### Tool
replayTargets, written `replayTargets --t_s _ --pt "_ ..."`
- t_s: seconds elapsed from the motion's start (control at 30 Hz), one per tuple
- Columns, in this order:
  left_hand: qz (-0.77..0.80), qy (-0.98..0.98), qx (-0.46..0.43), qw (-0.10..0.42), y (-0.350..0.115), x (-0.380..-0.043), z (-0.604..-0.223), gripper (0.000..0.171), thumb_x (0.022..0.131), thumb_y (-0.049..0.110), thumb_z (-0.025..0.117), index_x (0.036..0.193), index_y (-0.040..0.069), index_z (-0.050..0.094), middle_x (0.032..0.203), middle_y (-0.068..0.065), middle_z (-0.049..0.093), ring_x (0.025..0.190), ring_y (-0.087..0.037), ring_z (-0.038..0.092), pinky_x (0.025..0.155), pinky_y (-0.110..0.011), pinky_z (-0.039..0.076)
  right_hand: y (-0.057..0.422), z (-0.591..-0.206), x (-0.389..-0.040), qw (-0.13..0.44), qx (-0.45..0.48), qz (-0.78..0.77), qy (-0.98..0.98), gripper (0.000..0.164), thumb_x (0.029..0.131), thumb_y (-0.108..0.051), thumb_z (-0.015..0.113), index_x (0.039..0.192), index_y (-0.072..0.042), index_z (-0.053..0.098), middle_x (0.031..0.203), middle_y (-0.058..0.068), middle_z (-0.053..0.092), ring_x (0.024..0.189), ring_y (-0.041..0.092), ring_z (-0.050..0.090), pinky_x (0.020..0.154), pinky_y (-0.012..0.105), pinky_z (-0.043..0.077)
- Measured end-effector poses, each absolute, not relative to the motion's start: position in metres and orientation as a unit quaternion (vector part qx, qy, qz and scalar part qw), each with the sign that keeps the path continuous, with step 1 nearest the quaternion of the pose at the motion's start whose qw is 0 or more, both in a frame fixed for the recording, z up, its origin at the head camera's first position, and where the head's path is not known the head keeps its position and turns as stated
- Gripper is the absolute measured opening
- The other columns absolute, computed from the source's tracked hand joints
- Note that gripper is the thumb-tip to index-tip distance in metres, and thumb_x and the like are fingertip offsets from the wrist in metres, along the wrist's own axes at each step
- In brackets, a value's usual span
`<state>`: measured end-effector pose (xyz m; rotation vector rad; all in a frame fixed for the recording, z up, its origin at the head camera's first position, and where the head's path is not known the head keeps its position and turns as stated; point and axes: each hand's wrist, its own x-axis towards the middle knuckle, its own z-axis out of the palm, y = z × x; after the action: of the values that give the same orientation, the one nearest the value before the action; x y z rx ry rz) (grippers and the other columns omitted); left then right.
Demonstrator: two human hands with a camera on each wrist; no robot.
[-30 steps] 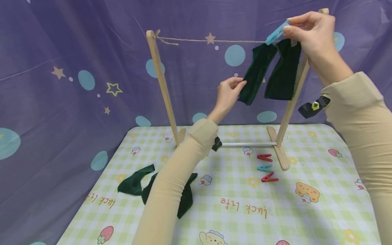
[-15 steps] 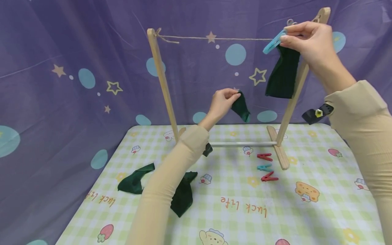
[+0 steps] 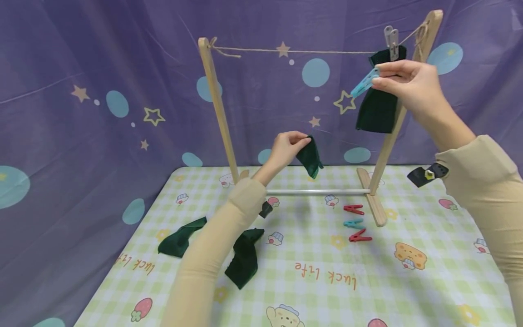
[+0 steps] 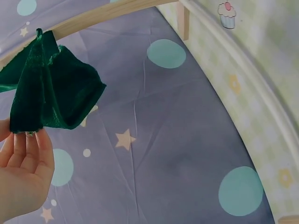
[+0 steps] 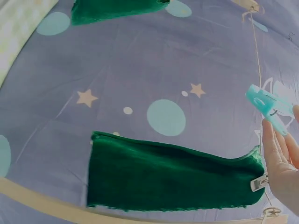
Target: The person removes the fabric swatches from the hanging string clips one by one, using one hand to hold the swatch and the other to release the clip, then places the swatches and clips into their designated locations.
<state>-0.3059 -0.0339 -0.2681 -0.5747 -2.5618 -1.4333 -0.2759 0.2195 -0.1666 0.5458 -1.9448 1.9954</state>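
Observation:
My left hand (image 3: 284,150) pinches a dark green cloth piece (image 3: 309,156) by its edge, and the cloth hangs below the line in mid-air. In the left wrist view the same cloth (image 4: 56,88) spreads out above the fingertips. Between thumb and fingers, my right hand (image 3: 416,84) holds a light blue clothespin (image 3: 365,83), also plain in the right wrist view. Just behind that hand, another green cloth (image 3: 377,111) hangs from the string (image 3: 302,51), held by a pale grey clothespin (image 3: 393,44). The right hand partly hides this cloth.
A wooden frame's left post (image 3: 218,109) and right post (image 3: 394,131) carry the string. Two red clothespins (image 3: 359,235) and a blue one (image 3: 353,223) lie near the right foot. Green cloth pieces (image 3: 245,261) lie at the left, partly behind the left sleeve.
The left hand has drawn its green cloth away from the string, down and leftward. The right hand has lowered with the blue clothespin, exposing the grey clothespin.

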Motion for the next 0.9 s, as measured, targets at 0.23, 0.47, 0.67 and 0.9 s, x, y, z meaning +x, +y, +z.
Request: replayTargets --t_s 0.23,0.47,0.67,0.9 --pt "-0.479 -0.854 -0.195 0.059 -0.047 -0.297 -0.277 0.022 0.085 0.019 0.060 0.100 0.003 0.066 0.093 -0.010 0.066 0.080 -0.016 0.061 0.068 -0.020 0.047 0.221 -0.185 -0.271 0.147 0.166 0.656 -0.722 0.029 0.075 -0.004 0.069 0.103 -0.007 0.065 0.086 -0.006 0.064 0.079 0.001 0.061 0.070 0.009 0.044" --pt "-0.483 -0.852 -0.197 0.045 -0.059 -0.286 -0.285 0.023 0.086 0.019 0.059 0.100 0.002 0.065 0.094 -0.011 0.066 0.081 -0.017 0.061 0.072 -0.022 0.047 0.224 -0.204 -0.265 0.122 0.168 0.650 -0.732 0.030 0.076 -0.004 0.068 0.105 -0.007 0.063 0.090 -0.006 0.064 0.081 0.001 0.062 0.071 0.009 0.045" --pt "-0.475 -0.856 -0.201 0.016 -0.068 -0.277 -0.294 0.023 0.087 0.021 0.057 0.102 0.005 0.065 0.097 -0.008 0.066 0.083 -0.015 0.060 0.074 -0.023 0.047 0.227 -0.222 -0.259 0.110 0.176 0.646 -0.735 0.031 0.077 -0.003 0.067 0.107 -0.006 0.062 0.091 -0.007 0.065 0.083 0.001 0.062 0.070 0.011 0.046" --pt "-0.466 -0.862 -0.202 0.012 -0.074 -0.267 -0.305 0.021 0.087 0.020 0.058 0.100 0.005 0.066 0.089 -0.007 0.066 0.077 -0.014 0.059 0.068 -0.023 0.046 0.228 -0.244 -0.251 0.099 0.180 0.612 -0.764 0.031 0.079 -0.005 0.066 0.110 -0.006 0.061 0.093 -0.011 0.065 0.086 0.000 0.061 0.070 0.011 0.046"
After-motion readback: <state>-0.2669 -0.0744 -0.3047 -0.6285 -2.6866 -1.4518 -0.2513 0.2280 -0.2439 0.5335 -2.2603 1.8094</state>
